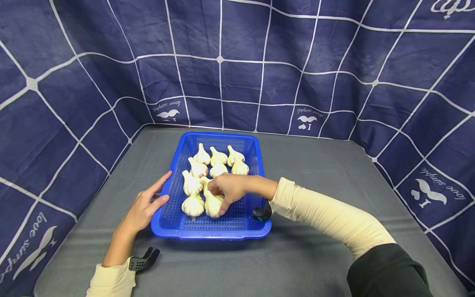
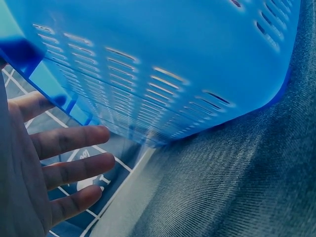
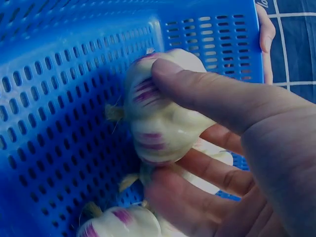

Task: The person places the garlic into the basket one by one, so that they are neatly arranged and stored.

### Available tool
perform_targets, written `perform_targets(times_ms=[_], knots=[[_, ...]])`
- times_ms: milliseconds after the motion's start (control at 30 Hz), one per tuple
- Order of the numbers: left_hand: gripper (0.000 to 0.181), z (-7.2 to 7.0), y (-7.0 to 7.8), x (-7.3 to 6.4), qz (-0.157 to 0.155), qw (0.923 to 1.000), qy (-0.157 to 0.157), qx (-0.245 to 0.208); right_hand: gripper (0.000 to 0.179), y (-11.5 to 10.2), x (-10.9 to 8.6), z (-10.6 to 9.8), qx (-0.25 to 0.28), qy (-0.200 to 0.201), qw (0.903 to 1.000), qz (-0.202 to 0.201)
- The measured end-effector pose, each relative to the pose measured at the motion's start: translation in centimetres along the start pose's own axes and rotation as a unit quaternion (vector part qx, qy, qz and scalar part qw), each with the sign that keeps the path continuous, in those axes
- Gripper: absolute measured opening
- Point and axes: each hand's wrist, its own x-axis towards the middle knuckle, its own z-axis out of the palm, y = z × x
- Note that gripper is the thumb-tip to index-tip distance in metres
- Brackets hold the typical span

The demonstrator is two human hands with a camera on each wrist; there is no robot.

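A blue plastic basket (image 1: 213,235) with slotted walls holds several white garlic bulbs (image 1: 198,168) with purple streaks. Inside its near half, my right hand (image 1: 231,187) grips a garlic bulb (image 3: 158,126), the thumb over one side and the fingers round the other. Another garlic bulb (image 3: 121,223) lies close by the fingertips. My left hand (image 1: 142,207) is at the basket's left rim, thumb and forefinger touching it. In the left wrist view the other fingers (image 2: 74,140) stretch out beside the slotted outer wall, nearly straight.
The basket stands on a table under a grey cloth (image 1: 315,173). A dark blue curtain (image 1: 241,78) with white grid lines hangs behind the table and along both sides. A black wrist strap (image 1: 144,260) sits on the left wrist.
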Motion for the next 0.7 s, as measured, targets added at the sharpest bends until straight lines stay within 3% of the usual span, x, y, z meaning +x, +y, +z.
perform_targets(times_ms=[700], knots=[[0.058, -0.02, -0.22, -0.05, -0.009, 0.9999, -0.005, 0.007, 0.043, -0.1, 0.4, 0.88, -0.031, 0.002, 0.9991, 0.027]])
